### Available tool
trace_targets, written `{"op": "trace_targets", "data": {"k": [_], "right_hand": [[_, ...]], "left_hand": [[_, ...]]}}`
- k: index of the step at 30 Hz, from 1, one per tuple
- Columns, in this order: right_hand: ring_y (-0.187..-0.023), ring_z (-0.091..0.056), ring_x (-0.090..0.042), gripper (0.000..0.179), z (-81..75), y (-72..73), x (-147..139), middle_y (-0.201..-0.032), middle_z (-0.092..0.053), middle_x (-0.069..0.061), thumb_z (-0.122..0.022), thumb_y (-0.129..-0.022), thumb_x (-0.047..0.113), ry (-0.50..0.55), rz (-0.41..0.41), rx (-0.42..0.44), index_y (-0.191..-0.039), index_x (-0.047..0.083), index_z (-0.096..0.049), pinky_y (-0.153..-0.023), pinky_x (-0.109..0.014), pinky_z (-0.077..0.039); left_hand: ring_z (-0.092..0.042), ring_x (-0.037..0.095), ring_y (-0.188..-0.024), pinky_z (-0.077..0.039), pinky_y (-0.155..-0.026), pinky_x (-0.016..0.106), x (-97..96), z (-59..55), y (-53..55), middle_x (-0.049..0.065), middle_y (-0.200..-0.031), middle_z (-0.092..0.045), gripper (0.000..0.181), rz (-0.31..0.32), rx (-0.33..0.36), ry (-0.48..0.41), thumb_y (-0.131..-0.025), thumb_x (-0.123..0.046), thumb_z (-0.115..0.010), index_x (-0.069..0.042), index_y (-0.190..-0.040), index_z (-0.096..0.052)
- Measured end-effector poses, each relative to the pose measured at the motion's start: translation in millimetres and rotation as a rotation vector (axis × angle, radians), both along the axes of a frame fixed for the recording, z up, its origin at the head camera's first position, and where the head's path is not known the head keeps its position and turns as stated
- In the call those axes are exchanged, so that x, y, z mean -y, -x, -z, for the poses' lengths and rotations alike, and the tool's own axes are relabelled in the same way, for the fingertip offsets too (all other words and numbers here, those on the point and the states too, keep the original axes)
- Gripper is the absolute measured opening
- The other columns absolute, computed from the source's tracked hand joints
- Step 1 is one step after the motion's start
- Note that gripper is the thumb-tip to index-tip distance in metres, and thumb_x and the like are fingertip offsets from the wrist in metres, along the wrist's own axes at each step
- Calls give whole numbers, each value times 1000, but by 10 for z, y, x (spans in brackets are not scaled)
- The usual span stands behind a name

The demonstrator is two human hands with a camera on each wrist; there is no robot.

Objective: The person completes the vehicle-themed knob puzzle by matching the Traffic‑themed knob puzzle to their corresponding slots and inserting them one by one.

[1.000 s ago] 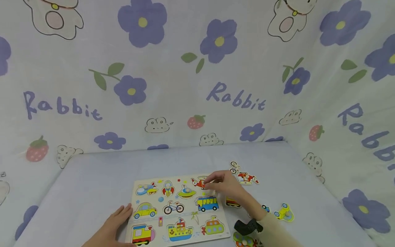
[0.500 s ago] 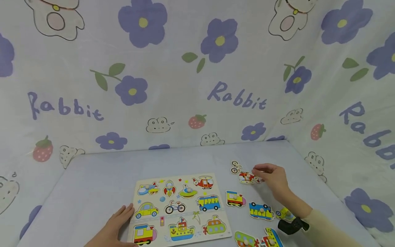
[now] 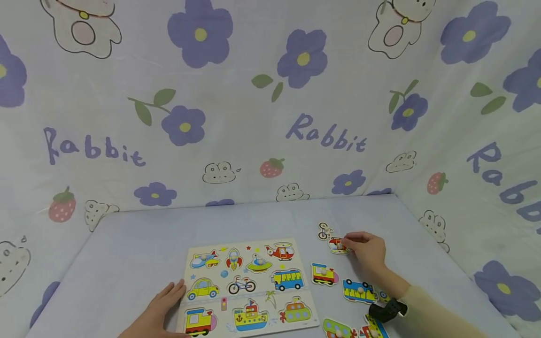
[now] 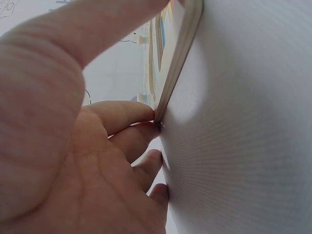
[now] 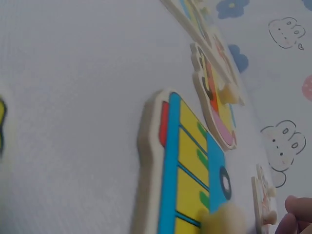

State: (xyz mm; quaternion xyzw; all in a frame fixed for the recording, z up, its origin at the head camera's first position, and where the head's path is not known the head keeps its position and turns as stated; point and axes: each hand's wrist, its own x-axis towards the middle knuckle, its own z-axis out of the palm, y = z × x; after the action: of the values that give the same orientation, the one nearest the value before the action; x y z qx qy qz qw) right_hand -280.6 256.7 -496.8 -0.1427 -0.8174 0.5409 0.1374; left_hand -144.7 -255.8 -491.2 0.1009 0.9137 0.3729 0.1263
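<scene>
The right hand (image 3: 367,251), palm down, has thumb and fingers narrowly set at the helicopter piece (image 3: 336,246), right of the board (image 3: 264,284); whether they grip it, I cannot tell. The left hand's (image 3: 159,311) fingertips touch the board's left edge.

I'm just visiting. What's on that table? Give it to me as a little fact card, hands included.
Puzzle board: printed with vehicles
Filled spots: airplane, rocket, flying saucer
Loose pieces: bicycle, helicopter, train, bus, submarine, ship, car (mostly hidden)
Left hand: touching the puzzle board's left edge
Right hand: covering part of the helicopter; grip unclear
Right wrist: black band
Backdrop: cloth with printed flowers and "Rabbit" lettering
</scene>
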Motion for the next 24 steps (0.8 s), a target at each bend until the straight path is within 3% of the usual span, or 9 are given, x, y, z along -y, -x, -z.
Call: {"op": "trace_targets", "data": {"k": [4,9,18,24], "right_hand": [[-73,-61,-20,24,56,9,39,-91,-71,-9,-83,-81,15,35,41,2,-99,3,-73,-58,-22,-52],[-75,-62,-20,26,85,-5,59,-91,-71,-9,-83,-81,16,33,30,-3,-100,2,-73,-59,-22,-53],[-67,-60,-19,25,72,-37,76,-87,-70,-10,-84,-81,20,-69,5,-22,-93,2,-72,-55,-23,-52],[-74,-61,-21,19,66,-15,99,-83,-70,-8,-84,-80,18,-150,-1,-32,-86,4,-73,-55,-22,-50]], "left_hand": [[-11,49,-142,-23,-104,70,5,8,-1,22,-157,-26,113,9,-14,-1,-65,-46,-89,5,-149,-34],[-11,49,-143,-23,-104,70,6,2,-4,21,-157,-26,113,8,-10,-7,-65,-46,-90,4,-150,-34],[-10,48,-143,-21,-105,70,-18,-8,-10,22,-157,-26,114,7,-2,-5,-64,-43,-91,5,-149,-34],[-10,49,-143,-21,-105,69,-8,-25,-8,22,-157,-25,113,8,14,-17,-64,-41,-92,5,-149,-34]]}}
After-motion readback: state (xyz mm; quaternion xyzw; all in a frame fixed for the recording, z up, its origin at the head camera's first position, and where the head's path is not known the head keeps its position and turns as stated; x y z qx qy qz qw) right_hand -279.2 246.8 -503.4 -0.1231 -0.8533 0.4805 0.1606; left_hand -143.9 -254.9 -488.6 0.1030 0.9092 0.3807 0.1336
